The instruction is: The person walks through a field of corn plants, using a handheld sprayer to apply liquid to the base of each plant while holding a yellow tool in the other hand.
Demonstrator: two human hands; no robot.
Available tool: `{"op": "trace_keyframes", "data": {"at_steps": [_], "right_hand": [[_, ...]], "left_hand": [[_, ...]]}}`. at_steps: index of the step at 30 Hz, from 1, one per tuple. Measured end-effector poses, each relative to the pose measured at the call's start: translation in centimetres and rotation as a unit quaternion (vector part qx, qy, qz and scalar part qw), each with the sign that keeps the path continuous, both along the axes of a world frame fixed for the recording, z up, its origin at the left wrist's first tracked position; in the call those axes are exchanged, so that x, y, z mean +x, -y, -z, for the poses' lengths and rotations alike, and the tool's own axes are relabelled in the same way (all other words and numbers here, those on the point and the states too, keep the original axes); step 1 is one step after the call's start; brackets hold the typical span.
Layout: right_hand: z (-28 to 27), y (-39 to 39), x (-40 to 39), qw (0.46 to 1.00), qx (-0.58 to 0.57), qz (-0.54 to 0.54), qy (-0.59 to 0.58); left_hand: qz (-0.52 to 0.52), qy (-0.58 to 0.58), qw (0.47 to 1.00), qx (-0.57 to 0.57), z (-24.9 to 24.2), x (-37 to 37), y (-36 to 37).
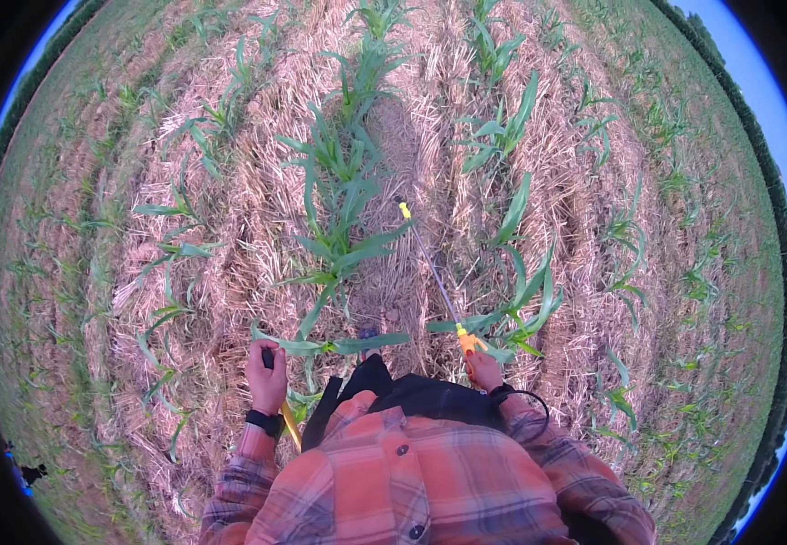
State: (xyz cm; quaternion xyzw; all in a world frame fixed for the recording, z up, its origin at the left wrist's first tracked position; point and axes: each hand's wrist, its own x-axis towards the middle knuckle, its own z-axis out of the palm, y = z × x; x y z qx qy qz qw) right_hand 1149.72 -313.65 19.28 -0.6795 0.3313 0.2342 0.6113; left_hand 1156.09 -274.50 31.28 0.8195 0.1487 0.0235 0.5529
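Observation:
My right hand [483,371] is closed around the orange-yellow handle of a sprayer wand [435,272]. The thin wand slants forward and left from it, ending in a yellow nozzle [404,211] over the straw beside a row of young corn plants [343,245]. A black hose [539,406] loops near my right wrist. On the other side, my left hand [268,380] is wrapped round a black grip [268,358]. Below that hand a yellow bar [291,427] runs back towards my waist, its lower end hidden by my plaid shirt.
More rows of corn plants [509,127] stretch ahead and to both sides, with dry straw [257,209] on the soil between them. A dark shoe tip [370,336] shows below me. Something blue and black [27,470] stands far off at the left edge.

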Motion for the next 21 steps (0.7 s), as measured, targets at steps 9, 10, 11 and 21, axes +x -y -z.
{"op": "trace_keyframes", "data": {"at_steps": [9, 10, 11, 21], "right_hand": [[-3.5, -3.7, 9.4, 0.982, 0.02, -0.186, -0.01], [-3.2, -3.6, 10.0, 0.983, 0.021, -0.182, -0.009], [-2.4, -3.3, 10.7, 0.977, 0.015, -0.213, 0.012], [2.3, 3.8, 19.4, 0.991, 0.026, -0.128, 0.025]], "left_hand": [[-0.003, 0.042, 0.999, 0.025, -0.3, 5.6, -0.6], [-0.003, 0.082, 0.996, 0.037, -0.8, 6.3, -0.3], [-0.01, 0.055, 0.998, 0.005, -2.0, 6.9, 0.2], [-0.027, 0.066, 0.995, 0.072, -2.7, 15.4, 4.4]]}}
